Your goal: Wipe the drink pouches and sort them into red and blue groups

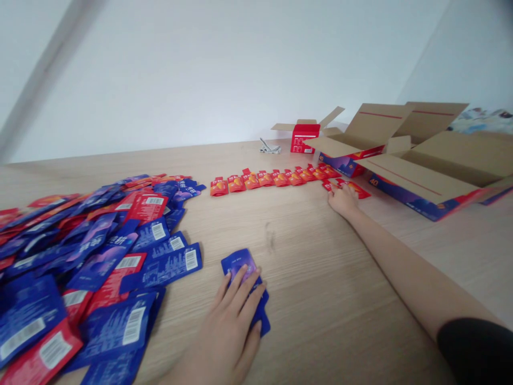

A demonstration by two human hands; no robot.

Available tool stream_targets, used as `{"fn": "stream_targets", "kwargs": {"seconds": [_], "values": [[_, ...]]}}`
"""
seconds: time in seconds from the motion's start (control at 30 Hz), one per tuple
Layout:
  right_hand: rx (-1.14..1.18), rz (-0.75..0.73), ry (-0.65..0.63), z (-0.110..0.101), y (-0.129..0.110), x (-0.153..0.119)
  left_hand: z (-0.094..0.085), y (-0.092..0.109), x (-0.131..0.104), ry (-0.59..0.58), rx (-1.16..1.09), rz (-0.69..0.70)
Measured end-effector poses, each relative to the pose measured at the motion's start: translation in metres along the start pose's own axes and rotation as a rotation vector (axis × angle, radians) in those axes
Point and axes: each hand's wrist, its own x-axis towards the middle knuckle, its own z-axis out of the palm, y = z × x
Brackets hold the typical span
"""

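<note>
My left hand (236, 315) lies with its fingers spread over a blue pouch (240, 260) at the lower middle of the table. At the right, my right hand (343, 199) has its fingers bent down onto red pouches (359, 191) beside the open boxes. A row of several red pouches (275, 178) runs across the table just behind that hand. To the left spreads a large heap of blue and red pouches (160, 267), some with barcodes facing up.
Large open cartons (417, 200) stand at the right with flaps raised. Farther back are a small red open box (305, 140) and a folded printed paper (270, 148). A white wall rises behind the wooden table (304, 278).
</note>
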Motion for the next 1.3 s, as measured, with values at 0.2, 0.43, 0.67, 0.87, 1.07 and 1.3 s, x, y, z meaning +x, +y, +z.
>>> {"fn": "stream_targets", "kwargs": {"seconds": [0.2, 0.43, 0.67, 0.87, 1.07, 1.3], "values": [[0.066, 0.034, 0.040, 0.003, -0.001, -0.004, -0.005, 0.002, 0.001, -0.106, -0.040, 0.011], [0.246, -0.276, 0.129, -0.021, -0.011, -0.019, -0.013, 0.007, 0.005, -0.180, -0.111, -0.025], [0.655, -0.927, -0.002, -0.053, -0.112, -0.124, -0.018, 0.013, 0.008, -0.177, -0.203, 0.046], [0.530, -1.428, -0.241, -0.071, -0.146, -0.214, -0.041, 0.011, -0.001, 0.016, -0.071, 0.114], [0.204, -1.217, -0.012, -0.068, -0.147, -0.237, -0.113, -0.032, -0.055, 0.035, 0.254, -0.301], [-0.005, -0.964, 0.097, -0.072, -0.187, -0.262, -0.101, -0.067, -0.146, 0.002, 0.520, -0.813]]}}
